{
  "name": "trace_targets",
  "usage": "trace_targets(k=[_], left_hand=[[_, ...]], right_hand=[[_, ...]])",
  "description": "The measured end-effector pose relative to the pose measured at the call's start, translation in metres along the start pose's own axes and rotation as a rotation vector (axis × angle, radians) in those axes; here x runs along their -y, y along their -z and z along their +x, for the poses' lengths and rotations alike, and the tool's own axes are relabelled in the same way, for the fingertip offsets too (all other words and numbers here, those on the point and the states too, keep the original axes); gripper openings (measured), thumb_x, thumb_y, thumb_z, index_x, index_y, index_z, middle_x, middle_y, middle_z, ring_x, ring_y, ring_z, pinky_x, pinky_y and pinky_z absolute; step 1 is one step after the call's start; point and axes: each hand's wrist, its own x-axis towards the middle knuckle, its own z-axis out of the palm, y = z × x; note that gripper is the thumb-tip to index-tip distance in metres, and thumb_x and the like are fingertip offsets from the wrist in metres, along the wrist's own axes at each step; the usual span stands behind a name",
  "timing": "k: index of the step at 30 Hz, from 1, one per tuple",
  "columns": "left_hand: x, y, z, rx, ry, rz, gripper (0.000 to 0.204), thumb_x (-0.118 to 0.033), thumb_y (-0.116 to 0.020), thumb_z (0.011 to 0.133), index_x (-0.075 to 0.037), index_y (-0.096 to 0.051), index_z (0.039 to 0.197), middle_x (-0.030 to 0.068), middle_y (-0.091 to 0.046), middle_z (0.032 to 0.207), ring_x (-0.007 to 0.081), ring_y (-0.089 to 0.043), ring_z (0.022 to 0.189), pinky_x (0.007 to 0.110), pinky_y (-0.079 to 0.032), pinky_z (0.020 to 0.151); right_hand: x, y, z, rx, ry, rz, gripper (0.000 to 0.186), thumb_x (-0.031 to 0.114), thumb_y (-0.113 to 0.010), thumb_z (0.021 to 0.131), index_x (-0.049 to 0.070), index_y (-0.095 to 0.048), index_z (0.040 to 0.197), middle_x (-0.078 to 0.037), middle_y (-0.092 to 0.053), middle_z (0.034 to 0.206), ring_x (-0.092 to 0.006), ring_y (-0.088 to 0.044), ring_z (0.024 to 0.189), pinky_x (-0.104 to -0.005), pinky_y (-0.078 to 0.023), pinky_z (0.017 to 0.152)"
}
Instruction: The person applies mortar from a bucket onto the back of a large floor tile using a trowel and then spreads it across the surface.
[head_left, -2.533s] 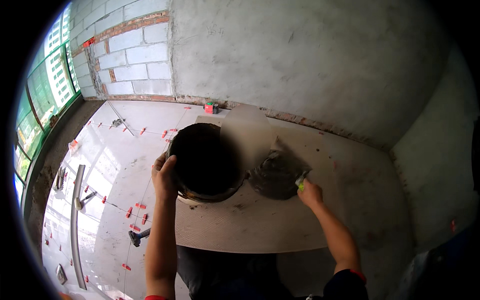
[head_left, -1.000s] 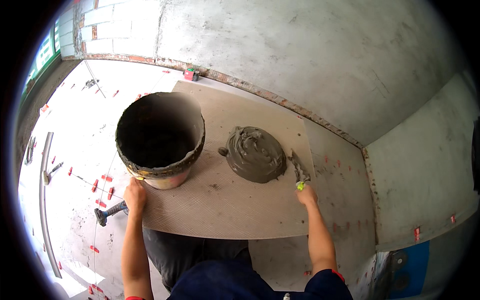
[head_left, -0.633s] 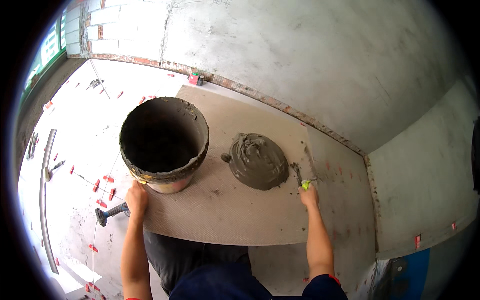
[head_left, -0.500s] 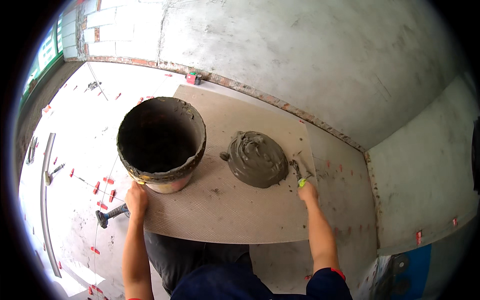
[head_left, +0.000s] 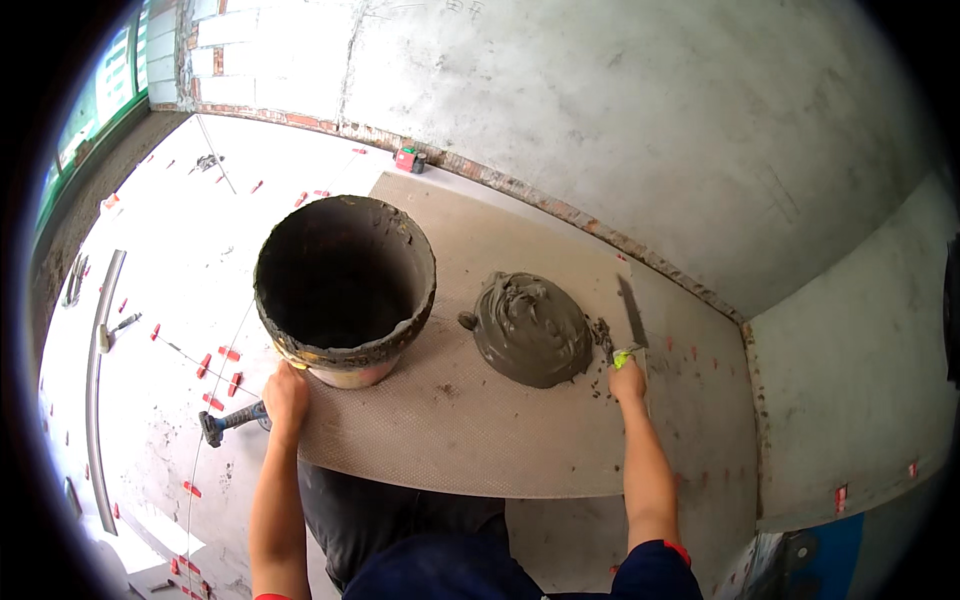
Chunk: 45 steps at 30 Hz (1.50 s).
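A large bucket (head_left: 346, 376) with a mortar-caked rim and a dark inside stands on the left part of a big textured tile (head_left: 450, 440). My left hand (head_left: 287, 397) is closed at the bucket's near left side, beside a small yellow piece; the exact grip is hidden. My right hand (head_left: 627, 381) is wrapped round the yellow-green handle of a trowel (head_left: 632, 312). Its long dark blade, seen nearly edge-on, lies along the tile's right border. Between my hands rests a heap of wet grey mortar (head_left: 532, 330), with loose crumbs (head_left: 602, 335) near the trowel.
Left of the bucket lies a blue-black power tool (head_left: 230, 422). Farther left are a long metal bar (head_left: 102, 400) and a hammer-like tool (head_left: 118, 330). Red tile clips (head_left: 235, 383) dot the laid floor. A red-and-black device (head_left: 409, 160) sits by the grey wall (head_left: 600, 120).
The trowel has shifted right, and its blade has swung into clear sight along the tile border. My left hand stays by the bucket. The whole view has shifted slightly.
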Motion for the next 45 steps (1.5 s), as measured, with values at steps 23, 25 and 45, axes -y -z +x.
trace_targets(k=[23, 25, 45], left_hand=[[-0.001, 0.006, -0.001, 0.043, 0.032, 0.061, 0.029, -0.021, -0.038, 0.087, 0.0, -0.056, 0.079, 0.0267, -0.061, 0.076, 0.0429, -0.06, 0.076, 0.051, -0.045, 0.071], [-0.001, 0.005, 0.0, 0.028, 0.034, 0.049, 0.028, -0.021, -0.038, 0.086, 0.0, -0.056, 0.08, 0.0268, -0.061, 0.076, 0.043, -0.06, 0.076, 0.051, -0.045, 0.071], [-0.006, 0.009, -0.001, 0.081, 0.056, 0.035, 0.029, -0.019, -0.038, 0.084, -0.001, -0.059, 0.086, 0.0272, -0.061, 0.08, 0.0449, -0.058, 0.079, 0.052, -0.044, 0.073]], right_hand=[[0.021, -0.008, 0.077, 0.551, -0.031, -0.226, 0.032, 0.019, -0.065, 0.074, -0.002, -0.057, 0.097, -0.018, -0.063, 0.091, -0.0273, -0.063, 0.08, -0.0402, -0.048, 0.067], [0.016, -0.017, 0.071, 0.231, -0.027, -0.106, 0.021, 0.016, -0.064, 0.074, -0.002, -0.06, 0.084, -0.016, -0.062, 0.078, -0.0259, -0.062, 0.071, -0.0377, -0.047, 0.063], [-0.032, -0.008, 0.021, 0.276, -0.223, -0.128, 0.029, 0.012, -0.062, 0.076, -0.004, -0.057, 0.099, -0.018, -0.063, 0.076, -0.0266, -0.063, 0.067, -0.04, -0.047, 0.061]])
